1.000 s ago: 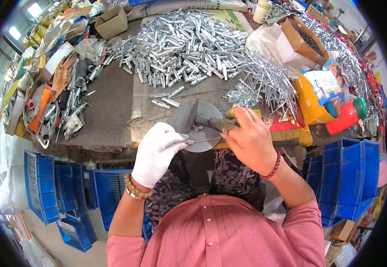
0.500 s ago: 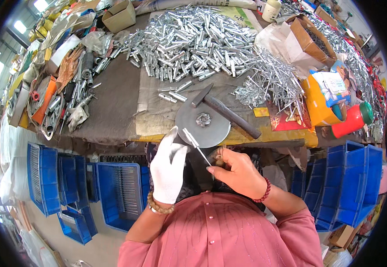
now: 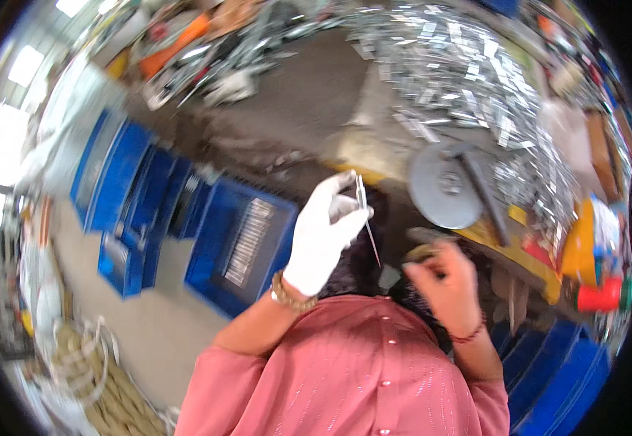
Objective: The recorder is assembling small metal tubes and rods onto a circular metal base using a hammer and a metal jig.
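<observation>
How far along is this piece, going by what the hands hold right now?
No finished piece can be made out. In hand: the gloved left hand pinches a thin metal rod over the lap, and the bare right hand is curled around something small and blurred. Left: the big heap of silver metal parts lies on the bench beyond the round metal disc.

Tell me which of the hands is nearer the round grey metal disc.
Right. The right hand sits just below the disc; the gloved left hand, pinching a thin metal rod, is farther off to its left.

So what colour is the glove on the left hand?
White; the glove on the left hand shows clearly in the head view.
</observation>
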The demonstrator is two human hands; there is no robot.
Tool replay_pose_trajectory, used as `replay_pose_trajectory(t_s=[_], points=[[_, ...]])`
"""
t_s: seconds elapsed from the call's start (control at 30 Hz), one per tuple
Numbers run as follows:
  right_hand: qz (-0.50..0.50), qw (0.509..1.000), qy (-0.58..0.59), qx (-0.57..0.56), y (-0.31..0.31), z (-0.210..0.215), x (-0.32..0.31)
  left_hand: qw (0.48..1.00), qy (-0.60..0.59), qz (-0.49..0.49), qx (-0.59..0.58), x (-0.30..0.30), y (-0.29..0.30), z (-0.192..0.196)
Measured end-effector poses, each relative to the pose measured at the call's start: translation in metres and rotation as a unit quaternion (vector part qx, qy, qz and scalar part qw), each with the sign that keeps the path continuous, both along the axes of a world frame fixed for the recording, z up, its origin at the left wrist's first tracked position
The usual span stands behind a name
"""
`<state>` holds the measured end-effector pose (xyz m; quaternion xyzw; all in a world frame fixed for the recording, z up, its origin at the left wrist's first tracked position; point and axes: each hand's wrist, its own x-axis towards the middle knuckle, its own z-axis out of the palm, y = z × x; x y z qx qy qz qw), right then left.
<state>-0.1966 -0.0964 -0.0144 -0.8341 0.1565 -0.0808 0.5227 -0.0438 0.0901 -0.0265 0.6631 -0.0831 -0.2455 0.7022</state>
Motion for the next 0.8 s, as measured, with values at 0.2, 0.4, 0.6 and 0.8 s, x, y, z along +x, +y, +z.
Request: replay_pose_trajectory(t_s=[0.2,0.4,0.6,0.8], points=[[-0.102,0.983,-0.018,0.148,-0.063,-0.004,-0.005,0.948,-0.07,0.218,0.22,0.042,0.166,-0.088],[-0.07,0.986,-0.017,0.152,-0.064,-0.011,-0.004,0.794,0.145,0.232,0.542,0.023,0.358,-0.224],[-0.074,0.986,-0.017,0.15,-0.065,-0.01,-0.005,0.627,0.141,-0.027,0.766,0.024,0.36,-0.264],[-0.085,0.986,-0.021,0.145,-0.071,-0.01,-0.009,0.642,0.139,0.099,0.747,0.032,0.33,-0.281]])
